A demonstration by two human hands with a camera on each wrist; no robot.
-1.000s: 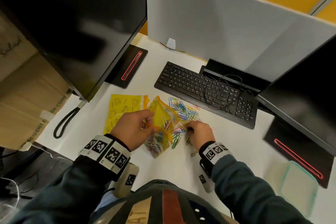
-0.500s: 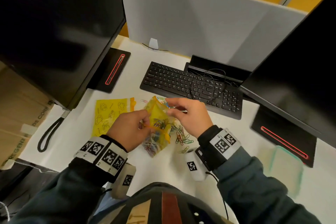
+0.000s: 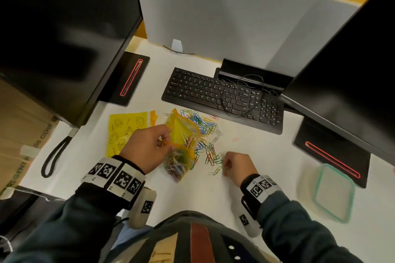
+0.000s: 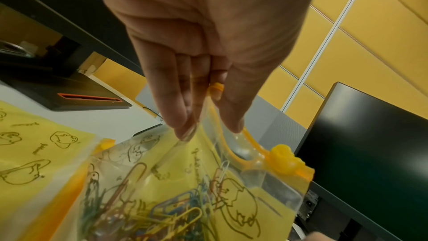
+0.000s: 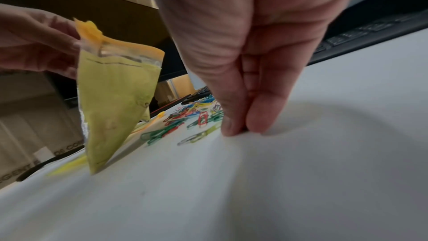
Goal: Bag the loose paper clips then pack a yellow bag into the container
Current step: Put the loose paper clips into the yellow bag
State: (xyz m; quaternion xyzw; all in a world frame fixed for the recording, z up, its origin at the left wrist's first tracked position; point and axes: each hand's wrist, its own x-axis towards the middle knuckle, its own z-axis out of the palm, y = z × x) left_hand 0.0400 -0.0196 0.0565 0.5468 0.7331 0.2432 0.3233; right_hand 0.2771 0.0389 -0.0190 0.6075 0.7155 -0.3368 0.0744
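Note:
My left hand (image 3: 164, 136) pinches the open mouth of a yellow zip bag (image 3: 181, 134), holding it upright with its bottom on the white desk. Coloured paper clips fill its lower half (image 4: 162, 213); thumb and fingers (image 4: 208, 129) grip the orange zip edge. Loose paper clips (image 3: 205, 132) lie in a pile behind and right of the bag. My right hand (image 3: 225, 165) is down at the pile's near edge, fingertips (image 5: 241, 131) pinched together on the desk over a clip that is mostly hidden. The clear container (image 3: 329, 192) with a green rim stands at the right.
A second yellow bag (image 3: 124, 130) lies flat to the left. A black keyboard (image 3: 222, 96) sits behind the pile, with dark monitors at left (image 3: 64, 28) and right (image 3: 352, 70). One pink clip (image 3: 235, 139) lies apart. A black cable loop (image 3: 53, 156) lies at the desk's left edge.
My right hand went from the pile up to the bag's mouth, then back down to the pile's near edge. The left hand has kept hold of the bag.

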